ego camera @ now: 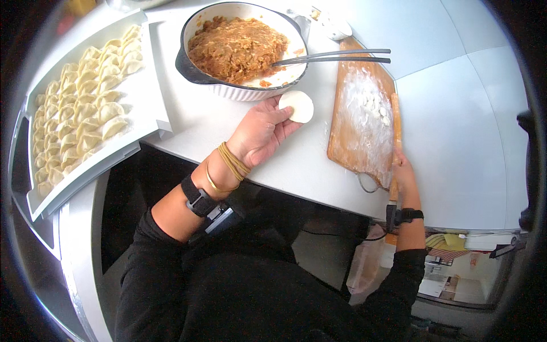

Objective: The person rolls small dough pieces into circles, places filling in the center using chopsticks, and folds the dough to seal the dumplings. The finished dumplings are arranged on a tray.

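Observation:
My left hand (266, 128) pinches a round dough wrapper (296, 107) between thumb and fingers, just below a white ribbed bowl (243, 92). Orange-brown filling (235, 49) fills much of the bowl, and a pair of dark chopsticks (342, 57) rests in it, reaching out over the rim to the right. At the right, my right hand (404, 169) is closed round the lower part of a wooden rolling pin (396, 128), which lies along the right edge of a floured wooden cutting board (339, 132). Small dough pieces (376, 104) sit on the flour.
A white tray (149, 77) with rows of folded dumplings (85, 111) stands at the left, partly over the counter's edge. Behind the board is a small white bowl (337, 29). Pale wall tiles (453, 128) border the white counter (277, 179) on the right.

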